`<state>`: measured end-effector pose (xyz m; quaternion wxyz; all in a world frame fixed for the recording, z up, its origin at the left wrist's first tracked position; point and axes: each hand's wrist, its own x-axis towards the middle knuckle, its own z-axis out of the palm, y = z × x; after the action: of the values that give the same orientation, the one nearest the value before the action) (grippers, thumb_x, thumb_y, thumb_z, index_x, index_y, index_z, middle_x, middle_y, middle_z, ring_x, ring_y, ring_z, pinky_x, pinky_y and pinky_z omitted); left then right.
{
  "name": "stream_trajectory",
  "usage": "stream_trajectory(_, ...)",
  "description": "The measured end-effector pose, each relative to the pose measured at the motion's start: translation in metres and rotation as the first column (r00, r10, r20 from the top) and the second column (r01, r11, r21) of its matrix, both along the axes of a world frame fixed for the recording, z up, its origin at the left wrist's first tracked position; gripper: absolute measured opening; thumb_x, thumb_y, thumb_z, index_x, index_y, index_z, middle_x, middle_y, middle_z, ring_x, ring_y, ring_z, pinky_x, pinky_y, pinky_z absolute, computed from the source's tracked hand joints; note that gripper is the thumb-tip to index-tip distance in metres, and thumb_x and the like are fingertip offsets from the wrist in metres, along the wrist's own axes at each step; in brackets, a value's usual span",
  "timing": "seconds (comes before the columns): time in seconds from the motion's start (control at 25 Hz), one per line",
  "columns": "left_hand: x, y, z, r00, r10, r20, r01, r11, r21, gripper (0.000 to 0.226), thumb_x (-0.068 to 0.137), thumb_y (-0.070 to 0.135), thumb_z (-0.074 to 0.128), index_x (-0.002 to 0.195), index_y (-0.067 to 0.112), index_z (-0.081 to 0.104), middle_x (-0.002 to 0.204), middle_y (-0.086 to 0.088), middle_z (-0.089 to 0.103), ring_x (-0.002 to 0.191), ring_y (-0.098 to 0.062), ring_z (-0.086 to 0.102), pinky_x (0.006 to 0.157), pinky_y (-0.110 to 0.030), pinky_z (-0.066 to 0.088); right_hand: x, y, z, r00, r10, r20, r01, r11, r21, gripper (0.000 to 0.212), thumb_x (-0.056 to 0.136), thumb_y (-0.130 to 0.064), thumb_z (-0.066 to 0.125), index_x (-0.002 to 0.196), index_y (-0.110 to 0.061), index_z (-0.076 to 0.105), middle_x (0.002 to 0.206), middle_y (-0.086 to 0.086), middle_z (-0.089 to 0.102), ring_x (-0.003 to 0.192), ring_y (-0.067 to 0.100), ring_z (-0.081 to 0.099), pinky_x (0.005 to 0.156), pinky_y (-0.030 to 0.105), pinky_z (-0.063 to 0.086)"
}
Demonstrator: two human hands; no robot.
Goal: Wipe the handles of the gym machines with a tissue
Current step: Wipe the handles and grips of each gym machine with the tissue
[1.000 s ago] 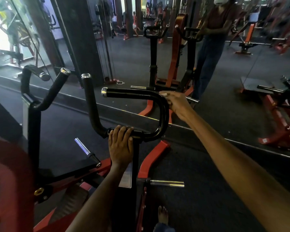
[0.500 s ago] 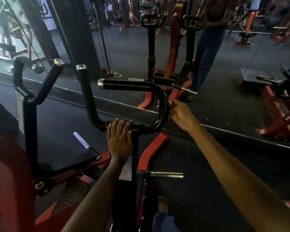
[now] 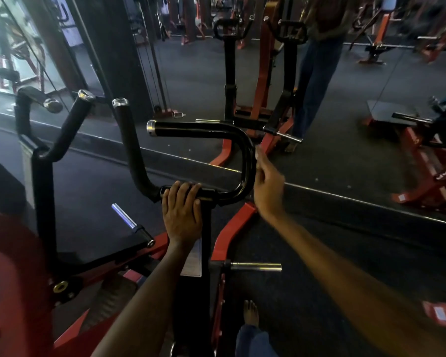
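Observation:
A black U-shaped handle (image 3: 198, 130) with a chrome end cap rises from the machine in front of me. My left hand (image 3: 182, 215) grips its lower bar, fingers curled over the top. My right hand (image 3: 267, 186) is against the outer side of the handle's bend, blurred by motion. It pinches a small pale tissue (image 3: 257, 150), which shows only at the fingertips. A second black upright grip (image 3: 129, 140) stands just left of the U-shaped one.
Another black forked handle (image 3: 70, 124) stands to the left. Chrome weight pegs (image 3: 255, 266) (image 3: 124, 216) stick out from the red frame (image 3: 232, 230). A wall mirror (image 3: 345, 124) ahead reflects the machine and a standing person. My bare foot (image 3: 250, 313) is on the dark floor.
My right hand has slid from the top of the handle's bend down its outer curve. My left hand has kept its grip on the lower bar.

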<state>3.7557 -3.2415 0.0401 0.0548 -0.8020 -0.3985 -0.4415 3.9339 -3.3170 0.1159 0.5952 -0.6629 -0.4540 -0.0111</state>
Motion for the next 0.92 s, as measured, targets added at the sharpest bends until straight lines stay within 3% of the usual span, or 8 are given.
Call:
stream_trajectory(0.16,0.002,0.000,0.000,1.000,-0.003,0.003,0.003,1.000,-0.002,0.042,0.096,0.027,0.033,0.121,0.012,0.063,0.123,-0.010,0.061,0.128,-0.030,0.043,0.114,-0.044,0.021,-0.059,-0.037,-0.048,0.962,-0.105,-0.253,0.104,0.994,-0.016,0.040,0.092,0.000,0.053,0.131,-0.004,0.048,0.121,-0.001,0.056,0.114,0.020,0.058,0.097,0.012,0.042)
stream_trajectory(0.28,0.004,0.005,0.006,1.000,-0.008,0.004,0.008,1.000,-0.002,0.041,0.097,0.026,0.032,0.122,0.013,0.061,0.123,-0.010,0.060,0.128,-0.030,0.043,0.114,-0.045,0.022,-0.027,-0.003,-0.006,0.961,-0.158,-0.226,0.171,0.984,0.042,0.032,0.094,-0.004,0.052,0.125,-0.001,0.056,0.117,0.013,0.064,0.108,0.023,0.063,0.093,0.034,0.050)
stream_trajectory(0.48,0.001,-0.002,-0.001,1.000,-0.010,0.003,0.010,1.000,-0.007,0.040,0.098,0.026,0.032,0.123,0.014,0.059,0.122,-0.010,0.060,0.128,-0.030,0.043,0.113,-0.045,0.023,0.007,-0.005,-0.019,0.942,0.084,0.325,-0.094,0.995,0.014,0.044,0.094,0.008,0.042,0.137,0.005,0.039,0.146,0.017,0.037,0.137,0.028,0.033,0.113,0.040,0.030)
stream_trajectory(0.56,0.001,-0.002,-0.001,1.000,-0.013,0.006,0.013,1.000,0.005,0.040,0.098,0.026,0.031,0.122,0.013,0.061,0.122,-0.010,0.060,0.127,-0.031,0.044,0.112,-0.044,0.023,0.011,-0.030,-0.049,0.834,0.187,0.518,-0.150,0.982,-0.113,0.050,0.091,0.015,0.040,0.139,0.003,0.035,0.150,0.012,0.031,0.142,0.027,0.022,0.115,0.042,0.023)
stream_trajectory(0.64,0.002,0.002,0.003,1.000,-0.010,0.009,0.010,1.000,0.002,0.041,0.098,0.027,0.031,0.122,0.013,0.061,0.122,-0.010,0.061,0.127,-0.031,0.045,0.112,-0.044,0.023,0.031,-0.029,-0.049,0.640,0.231,0.733,-0.164,0.973,-0.163,0.053,0.091,0.016,0.037,0.141,0.000,0.032,0.149,0.009,0.033,0.143,0.026,0.017,0.118,0.038,0.018)
stream_trajectory(0.68,0.004,0.003,0.005,1.000,-0.006,0.011,0.006,1.000,0.003,0.041,0.098,0.027,0.031,0.122,0.013,0.061,0.122,-0.010,0.060,0.127,-0.031,0.045,0.112,-0.044,0.023,0.043,-0.020,-0.035,0.582,0.241,0.777,-0.146,0.971,-0.191,0.047,0.096,0.009,0.031,0.141,-0.001,0.031,0.148,0.009,0.034,0.143,0.025,0.017,0.118,0.037,0.015)
stream_trajectory(0.8,0.002,0.000,0.002,1.000,-0.015,0.016,0.015,1.000,-0.014,0.041,0.098,0.026,0.031,0.122,0.013,0.061,0.123,-0.009,0.060,0.128,-0.031,0.044,0.114,-0.041,0.019,0.061,-0.008,-0.002,0.598,0.235,0.767,-0.110,0.971,-0.212,0.041,0.100,-0.001,0.025,0.140,-0.001,0.036,0.147,0.012,0.036,0.142,0.026,0.021,0.118,0.040,0.015)
stream_trajectory(0.92,0.000,-0.002,-0.001,1.000,-0.027,0.013,0.027,1.000,-0.014,0.039,0.098,0.026,0.032,0.123,0.014,0.059,0.123,-0.009,0.059,0.129,-0.031,0.043,0.115,-0.042,0.019,0.062,-0.022,-0.030,0.324,0.282,0.903,-0.138,0.959,-0.250,0.053,0.091,0.010,0.032,0.142,-0.004,0.030,0.147,0.011,0.037,0.141,0.023,0.023,0.118,0.041,0.015)
